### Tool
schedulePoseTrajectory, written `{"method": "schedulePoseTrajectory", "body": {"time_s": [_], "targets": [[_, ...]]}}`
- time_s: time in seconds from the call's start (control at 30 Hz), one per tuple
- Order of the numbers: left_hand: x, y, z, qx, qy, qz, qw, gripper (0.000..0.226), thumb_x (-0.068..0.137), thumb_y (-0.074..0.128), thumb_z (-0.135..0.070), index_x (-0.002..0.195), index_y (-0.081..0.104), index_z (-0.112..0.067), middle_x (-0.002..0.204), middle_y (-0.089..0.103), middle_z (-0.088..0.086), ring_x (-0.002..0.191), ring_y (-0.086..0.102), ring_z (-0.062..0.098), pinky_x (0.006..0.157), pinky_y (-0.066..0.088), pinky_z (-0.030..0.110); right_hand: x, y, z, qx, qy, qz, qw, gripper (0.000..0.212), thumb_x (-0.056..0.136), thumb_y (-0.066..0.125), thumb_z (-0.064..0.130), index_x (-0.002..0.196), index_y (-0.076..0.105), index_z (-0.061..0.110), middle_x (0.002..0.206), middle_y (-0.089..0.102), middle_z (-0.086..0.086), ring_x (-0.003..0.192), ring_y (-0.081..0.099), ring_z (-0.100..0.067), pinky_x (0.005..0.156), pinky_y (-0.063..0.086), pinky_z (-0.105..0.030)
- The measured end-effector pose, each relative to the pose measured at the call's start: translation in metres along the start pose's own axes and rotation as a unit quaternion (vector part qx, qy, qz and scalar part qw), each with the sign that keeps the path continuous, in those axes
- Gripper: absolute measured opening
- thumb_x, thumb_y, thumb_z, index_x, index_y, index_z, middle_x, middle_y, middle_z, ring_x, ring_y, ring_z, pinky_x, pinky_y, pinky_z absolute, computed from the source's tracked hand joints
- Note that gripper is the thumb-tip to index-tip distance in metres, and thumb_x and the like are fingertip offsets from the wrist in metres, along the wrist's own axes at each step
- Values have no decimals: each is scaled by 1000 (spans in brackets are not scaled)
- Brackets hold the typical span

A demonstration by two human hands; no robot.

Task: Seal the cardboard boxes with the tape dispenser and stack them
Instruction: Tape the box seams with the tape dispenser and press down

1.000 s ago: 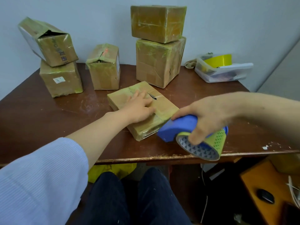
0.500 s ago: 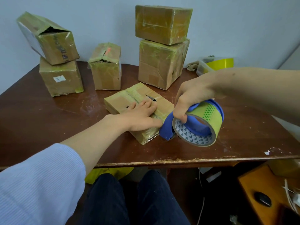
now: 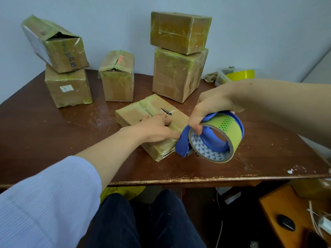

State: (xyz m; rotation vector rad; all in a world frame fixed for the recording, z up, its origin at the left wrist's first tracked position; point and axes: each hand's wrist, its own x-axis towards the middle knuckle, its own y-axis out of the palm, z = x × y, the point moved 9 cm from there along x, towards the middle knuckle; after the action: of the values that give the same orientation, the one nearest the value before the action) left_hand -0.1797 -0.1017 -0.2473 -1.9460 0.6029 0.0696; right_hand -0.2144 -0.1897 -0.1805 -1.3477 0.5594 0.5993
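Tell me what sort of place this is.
Likely an office packing corner: taped cardboard boxes stacked on a wooden table, a tape dispenser in the right hand, a computer mouse on a side desk.

Scuffed brown table (image 3: 53, 140) — yellow roll (image 3: 240, 74) at back right, black mouse (image 3: 286, 222) lower right.

Bright, soft, even light fills the view. Shadows are faint and blurry-edged, pooling just under the flat box (image 3: 136, 111) and the tape dispenser (image 3: 213, 140). The taped faces of the stacked boxes (image 3: 180, 33) carry a dull, streaky sheen, and the bench (image 3: 53, 140) top has a mild gloss. The space beneath the bench is dim. The wide lens bows the bench's front edge and swells the sleeve (image 3: 44, 203) at lower left. The centre is sharp, while the lower right corner around the mouse (image 3: 285, 222) is smeared and soft.
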Motion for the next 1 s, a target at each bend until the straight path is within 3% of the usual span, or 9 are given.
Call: {"method": "schedulePoseTrajectory", "body": {"time_s": [0.07,0.13,0.27,0.43,0.47,0.53,0.63,0.83,1.0], "targets": [[0,-2,-1,-3,-1,-16,1000,81,83,57,-55,150,27,-21,159,12,-2,147,4,19,118,0,37,-7,3,-6,45,7,14,999,16,67,72,17,64,62,6,51,58,-5,46,55,-13,44,44,-17],[-1,-1,-3,9,4,-28,1000,76,83,56,-51,147,33,-18,158,18,1,146,10,18,117,-1,38,-8,9,-21,85,27,31,996,29,53,75,28,71,66,7,66,63,-8,51,59,-16,53,48,-21],[0,1,-4,14,9,-27,999,75,84,56,-51,147,33,-17,158,18,2,146,10,17,117,-4,41,-11,6,-32,124,18,10,992,14,72,68,21,65,65,10,54,61,-3,46,57,-16,48,46,-18],[1,0,-7,8,7,-29,1000,73,88,47,-55,148,29,-18,159,15,3,146,5,19,117,-6,44,-49,-37,-56,156,9,-32,987,20,62,73,23,46,65,16,54,58,-1,45,53,-13,41,41,-19],[2,2,-8,24,10,-29,999,79,87,48,-58,149,24,-15,159,13,5,147,4,20,117,-6,45,-54,-42,-62,169,8,-51,984,12,55,75,25,53,69,15,59,62,-3,49,56,-15,44,44,-21],[4,7,-9,88,14,-43,995,95,82,52,-63,151,14,-11,159,11,8,146,5,24,118,-2,46,-51,-56,-82,176,12,-133,975,42,47,77,31,86,74,14,86,70,-6,72,65,-21,63,54,-31],[3,9,-15,178,20,-106,978,98,83,52,-63,151,11,-5,158,13,14,145,10,30,118,6,41,-31,-60,-101,41,46,-316,947,71,65,76,44,129,53,21,124,57,-5,108,56,-27,90,48,-39],[3,11,-25,207,-3,-131,970,96,85,53,-57,149,12,2,155,16,21,144,15,34,119,10,39,23,-11,-100,-124,78,-409,901,104,71,68,60,149,8,26,123,38,-14,107,50,-31,68,35,-33],[4,10,-22,140,-11,-132,981,101,78,57,-66,148,20,-3,154,23,15,142,19,30,117,13,38,42,-2,-82,-234,54,-440,865,96,77,53,71,151,12,25,135,32,-20,117,40,-33,97,35,-39]]}}
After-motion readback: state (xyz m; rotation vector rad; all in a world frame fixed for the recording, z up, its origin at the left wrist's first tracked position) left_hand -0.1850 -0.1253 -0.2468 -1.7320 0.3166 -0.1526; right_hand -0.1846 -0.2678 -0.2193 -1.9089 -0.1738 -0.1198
